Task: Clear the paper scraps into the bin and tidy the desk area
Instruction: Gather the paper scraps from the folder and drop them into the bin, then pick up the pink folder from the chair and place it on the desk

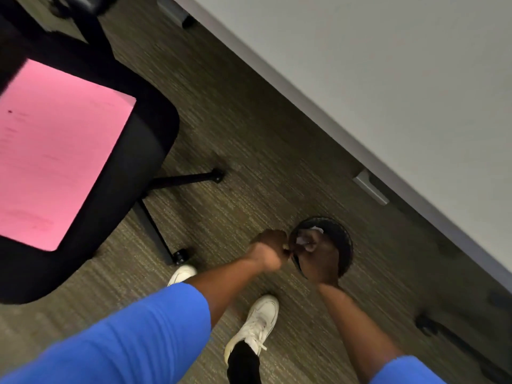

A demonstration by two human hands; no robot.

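Note:
A small round black bin (342,236) stands on the carpet below the desk edge. My right hand (318,256) hangs over its mouth, fingers spread downward, with white paper scraps (303,239) at the fingertips; I cannot tell whether it grips them. My left hand (270,246) is a closed fist at the bin's left rim, seemingly gripping the rim, though blur hides the contact. A pink sheet of paper (58,153) lies flat on the seat of a black office chair (144,128) at the left.
The pale desk top (388,79) runs diagonally across the upper right, with a grey bracket (371,187) under its edge. Chair legs and castors (181,254) stand close to my white shoes (255,325). A dark cable or chair base (443,331) lies at the lower right.

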